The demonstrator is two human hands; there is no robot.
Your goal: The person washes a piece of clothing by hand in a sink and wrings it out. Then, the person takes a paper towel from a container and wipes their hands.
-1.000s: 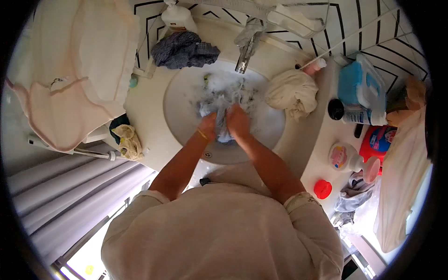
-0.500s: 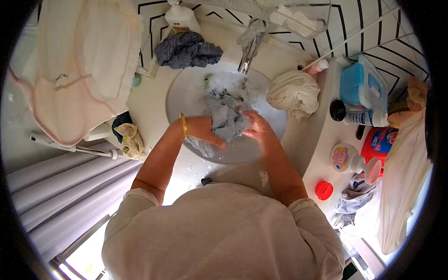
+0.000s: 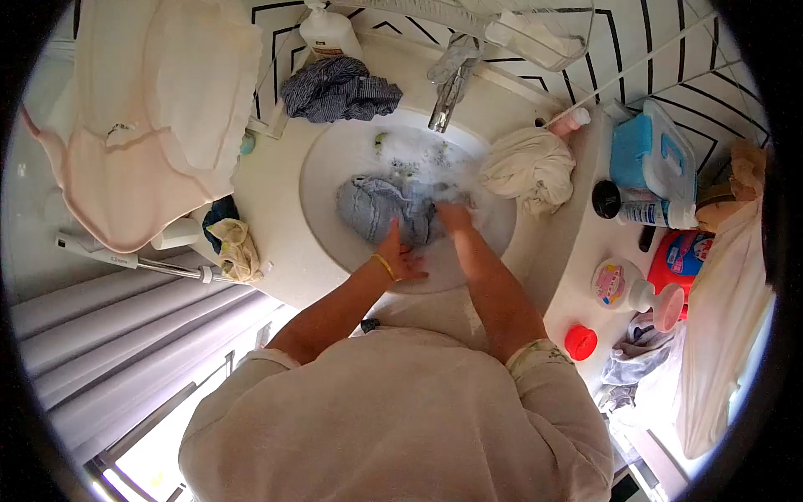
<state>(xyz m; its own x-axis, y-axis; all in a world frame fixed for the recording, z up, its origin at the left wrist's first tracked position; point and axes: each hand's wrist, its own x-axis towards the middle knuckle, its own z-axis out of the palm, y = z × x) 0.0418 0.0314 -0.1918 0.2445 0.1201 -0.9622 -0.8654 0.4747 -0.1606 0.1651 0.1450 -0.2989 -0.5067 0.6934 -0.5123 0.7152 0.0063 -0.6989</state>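
Note:
A wet grey-blue cloth garment (image 3: 375, 209) lies bunched in the soapy water of the round white sink (image 3: 322, 243). My left hand (image 3: 400, 258), with a yellow band at the wrist, is at the garment's near edge. Its fingers are spread and nothing shows between them. On the garment's right side, my right hand (image 3: 454, 219) reaches down into the water, its fingertips hidden by suds and cloth. Foam and dark bits float toward the back of the basin, below the metal faucet (image 3: 447, 100).
A dark striped cloth (image 3: 339, 90) rests on the back rim beside a white pump bottle (image 3: 329, 32). At right lie a cream cloth bundle (image 3: 531, 167), a red cap (image 3: 580, 342) and a foam pump bottle (image 3: 615, 283). A pale garment (image 3: 150, 167) hangs at left.
The grey-blue garment was lifted and gathered between both hands; now it is lower, spread in the water. My left hand has moved right and come off it.

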